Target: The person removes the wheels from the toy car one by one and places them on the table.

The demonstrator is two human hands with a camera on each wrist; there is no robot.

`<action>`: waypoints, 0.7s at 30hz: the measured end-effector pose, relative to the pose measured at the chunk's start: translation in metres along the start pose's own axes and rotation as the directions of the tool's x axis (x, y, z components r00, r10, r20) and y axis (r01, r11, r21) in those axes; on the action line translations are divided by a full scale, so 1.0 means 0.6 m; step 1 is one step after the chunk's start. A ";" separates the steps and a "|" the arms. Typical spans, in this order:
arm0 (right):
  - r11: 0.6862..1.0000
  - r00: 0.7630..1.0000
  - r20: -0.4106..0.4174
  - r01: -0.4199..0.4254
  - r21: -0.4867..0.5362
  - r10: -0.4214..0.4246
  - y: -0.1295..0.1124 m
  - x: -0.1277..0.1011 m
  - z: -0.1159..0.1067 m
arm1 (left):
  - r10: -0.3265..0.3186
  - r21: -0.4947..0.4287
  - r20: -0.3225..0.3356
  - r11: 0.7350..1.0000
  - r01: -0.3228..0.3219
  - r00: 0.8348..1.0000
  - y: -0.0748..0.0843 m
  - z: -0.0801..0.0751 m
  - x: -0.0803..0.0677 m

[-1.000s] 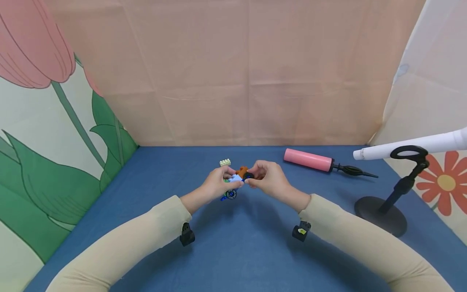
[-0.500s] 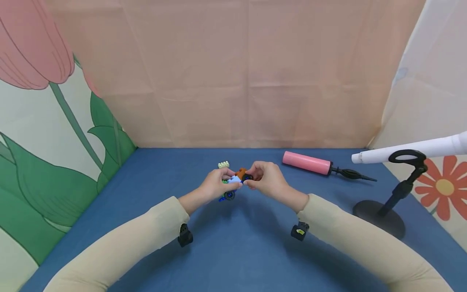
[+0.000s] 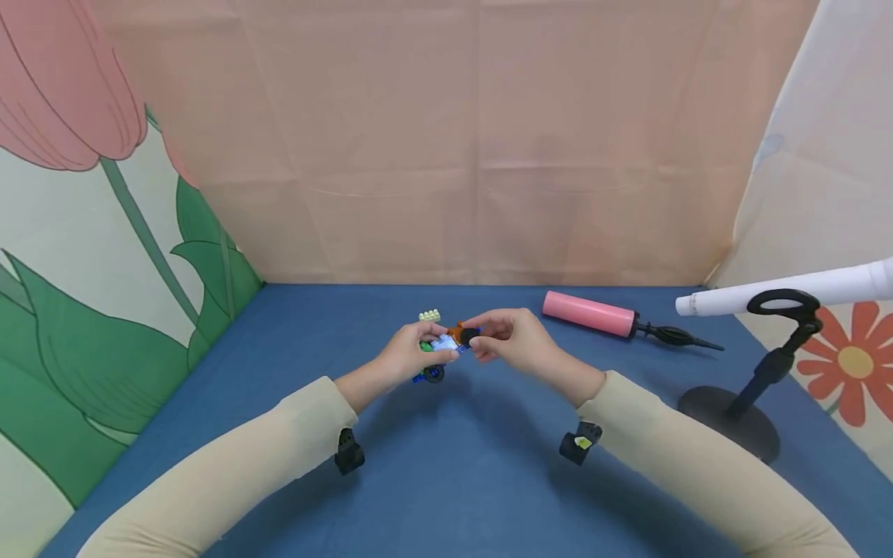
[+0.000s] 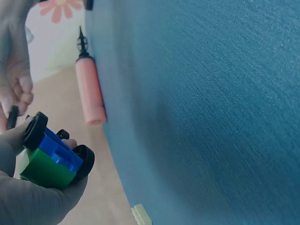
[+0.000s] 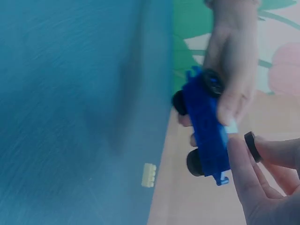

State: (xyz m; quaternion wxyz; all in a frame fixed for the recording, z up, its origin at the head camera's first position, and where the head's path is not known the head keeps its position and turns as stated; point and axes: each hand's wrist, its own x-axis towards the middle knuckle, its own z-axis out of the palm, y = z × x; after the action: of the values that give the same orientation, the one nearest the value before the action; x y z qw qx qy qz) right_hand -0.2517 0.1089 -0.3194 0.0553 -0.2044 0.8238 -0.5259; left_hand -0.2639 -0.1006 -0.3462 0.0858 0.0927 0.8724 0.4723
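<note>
In the head view my left hand grips a small brick-built toy car above the table. Its blue chassis faces the right wrist camera, with three black wheels on it. Green bricks show in the left wrist view, partly covered by the left fingers. An orange-brown piece sits at the car's right end. My right hand is close beside that end. In the right wrist view it pinches a loose black wheel, seen edge-on, apart from the chassis.
A pale yellow brick lies on the blue table just behind the left hand. Farther right are a pink hand pump and a black round-based stand, with a white tube above it.
The left hand has shifted slightly left with the car. The right index finger now stretches farther over the car's end, and the right fingers look straighter.
</note>
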 end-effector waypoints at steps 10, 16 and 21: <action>0.988 0.998 0.002 -0.065 0.143 0.065 -0.003 0.001 -0.018 | -0.060 -0.006 -0.036 0.998 0.060 0.998 -0.002 -0.010 0.000; 0.958 0.987 -0.020 -0.153 0.243 0.163 0.013 0.015 -0.014 | -0.065 -0.003 -0.048 0.998 0.065 0.997 -0.005 -0.026 -0.001; 0.920 0.967 -0.030 -0.233 0.314 0.255 0.035 0.027 -0.013 | -0.072 -0.013 -0.036 0.997 0.072 0.997 -0.003 -0.039 -0.001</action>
State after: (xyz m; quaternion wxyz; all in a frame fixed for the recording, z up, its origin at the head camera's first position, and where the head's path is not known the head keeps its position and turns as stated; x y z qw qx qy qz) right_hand -0.2744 0.1167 -0.3326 0.1226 -0.0707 0.7520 -0.6438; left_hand -0.2693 -0.1206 -0.3351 0.0874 0.0522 0.8738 0.4755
